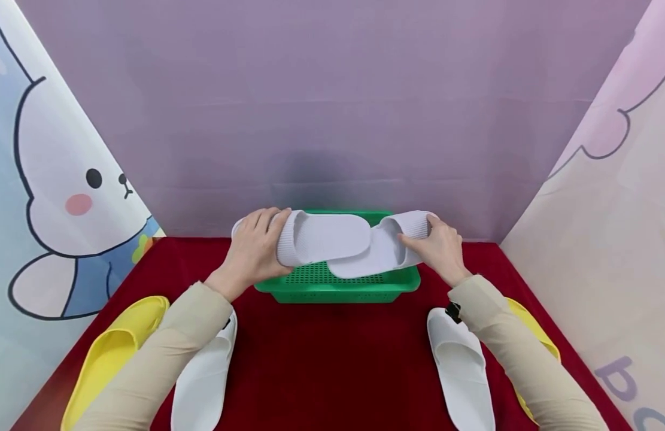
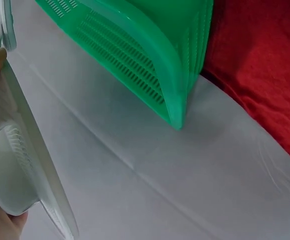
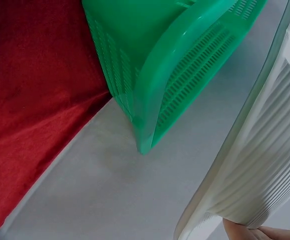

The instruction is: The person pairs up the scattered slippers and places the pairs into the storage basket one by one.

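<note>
My left hand (image 1: 255, 248) grips a white slipper (image 1: 334, 236) across its ribbed strap, fingers over the top. A second white slipper (image 1: 359, 265) is held by my right hand (image 1: 442, 248), whose thumb reaches inside the ribbed strap. Both slippers are above a green basket (image 1: 337, 294) with slotted walls. Their heel ends overlap in the head view, the left one in front; whether they touch I cannot tell. In the left wrist view, the left slipper (image 2: 35, 150) appears at the left edge, beside the basket (image 2: 174, 90).
On the red cloth (image 1: 332, 359), a yellow slipper (image 1: 106, 347) and a white slipper (image 1: 203, 383) lie at left. Another white slipper (image 1: 461, 371) and a yellow one (image 1: 537, 329), partly hidden by my sleeve, lie at right. A purple-grey backdrop (image 1: 332, 120) stands behind the basket.
</note>
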Tool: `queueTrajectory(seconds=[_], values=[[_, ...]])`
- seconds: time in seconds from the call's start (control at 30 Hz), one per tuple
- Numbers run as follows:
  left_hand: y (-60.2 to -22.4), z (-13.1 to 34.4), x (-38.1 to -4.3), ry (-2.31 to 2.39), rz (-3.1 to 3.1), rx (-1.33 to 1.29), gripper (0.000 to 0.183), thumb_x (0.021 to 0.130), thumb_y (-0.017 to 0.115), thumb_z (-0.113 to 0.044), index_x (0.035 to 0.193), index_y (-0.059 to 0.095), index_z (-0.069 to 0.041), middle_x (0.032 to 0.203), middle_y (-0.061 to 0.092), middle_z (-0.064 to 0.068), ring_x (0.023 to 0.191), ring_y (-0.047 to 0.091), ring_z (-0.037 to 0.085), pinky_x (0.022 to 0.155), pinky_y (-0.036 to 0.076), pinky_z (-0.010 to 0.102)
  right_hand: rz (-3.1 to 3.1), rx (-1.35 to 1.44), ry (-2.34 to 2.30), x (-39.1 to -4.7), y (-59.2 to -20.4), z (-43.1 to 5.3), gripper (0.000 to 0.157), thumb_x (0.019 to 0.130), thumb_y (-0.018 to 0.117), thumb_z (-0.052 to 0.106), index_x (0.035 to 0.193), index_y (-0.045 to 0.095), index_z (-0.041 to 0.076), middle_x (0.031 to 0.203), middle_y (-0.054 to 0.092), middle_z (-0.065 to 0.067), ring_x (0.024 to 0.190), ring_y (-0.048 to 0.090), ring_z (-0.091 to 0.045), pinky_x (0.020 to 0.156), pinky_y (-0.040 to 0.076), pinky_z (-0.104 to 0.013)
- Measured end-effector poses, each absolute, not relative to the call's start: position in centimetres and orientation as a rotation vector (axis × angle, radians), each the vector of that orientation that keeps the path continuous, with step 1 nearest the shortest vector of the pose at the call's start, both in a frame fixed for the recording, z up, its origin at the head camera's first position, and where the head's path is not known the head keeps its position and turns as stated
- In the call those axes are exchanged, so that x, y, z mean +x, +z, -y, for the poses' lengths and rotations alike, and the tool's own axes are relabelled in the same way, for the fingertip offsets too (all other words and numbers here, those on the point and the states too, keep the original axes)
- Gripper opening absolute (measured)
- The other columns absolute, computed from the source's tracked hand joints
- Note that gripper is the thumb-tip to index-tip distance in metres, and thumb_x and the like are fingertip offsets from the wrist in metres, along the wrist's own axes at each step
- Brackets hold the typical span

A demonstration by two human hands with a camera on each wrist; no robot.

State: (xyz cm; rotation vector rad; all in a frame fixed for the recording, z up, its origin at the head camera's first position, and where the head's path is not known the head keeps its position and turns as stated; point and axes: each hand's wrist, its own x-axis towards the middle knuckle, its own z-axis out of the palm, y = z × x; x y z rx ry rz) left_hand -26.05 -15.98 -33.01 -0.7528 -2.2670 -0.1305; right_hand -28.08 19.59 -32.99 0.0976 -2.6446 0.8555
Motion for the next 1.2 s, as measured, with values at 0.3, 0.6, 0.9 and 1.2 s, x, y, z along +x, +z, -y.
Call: queueTrajectory(seconds=[0.3, 0.6, 0.9, 1.2], values=[[-33.1, 15.1, -26.3, -0.147, 2.272, -0.759, 0.099, 0.049, 0.080, -0.045, 0.132, 0.042, -0.005, 0.118, 0.051, 0.017, 0.108, 0.048, 0.034, 0.093, 0.042, 0.048, 2.559, 0.080, 0.838, -28.3, -32.8, -18.6, 0.054, 0.073, 0.068, 0.046, 0.104, 0.057, 0.003, 0.090, 0.063, -0.014, 0.078, 0.058, -0.031, 0.074, 0.041, -0.045], [-33.2, 14.5, -26.7, -0.150, 2.295, -0.717, 0.100, 0.050, 0.080, -0.047, 0.132, 0.041, -0.004, 0.120, 0.050, 0.019, 0.109, 0.047, 0.034, 0.094, 0.042, 0.048, 2.456, 0.075, 0.839, -28.5, -32.5, -17.6, 0.075, 0.071, 0.072, 0.045, 0.125, 0.050, -0.002, 0.111, 0.060, -0.021, 0.092, 0.058, -0.037, 0.081, 0.045, -0.050], [-33.3, 13.9, -26.6, -0.138, 2.314, -0.698, 0.100, 0.050, 0.080, -0.046, 0.132, 0.041, -0.005, 0.119, 0.050, 0.017, 0.110, 0.047, 0.033, 0.095, 0.041, 0.046, 2.378, 0.058, 0.917, -28.6, -33.3, -16.3, 0.084, 0.070, 0.074, 0.043, 0.132, 0.044, -0.005, 0.123, 0.055, -0.024, 0.103, 0.056, -0.040, 0.090, 0.043, -0.050], [-33.4, 12.9, -26.7, -0.136, 2.287, -0.708, 0.100, 0.049, 0.080, -0.045, 0.132, 0.042, -0.005, 0.119, 0.051, 0.017, 0.109, 0.048, 0.033, 0.093, 0.042, 0.046, 2.371, 0.080, 0.939, -28.7, -33.3, -15.2, 0.082, 0.071, 0.073, 0.043, 0.132, 0.044, -0.003, 0.122, 0.056, -0.022, 0.103, 0.057, -0.037, 0.090, 0.043, -0.048]])
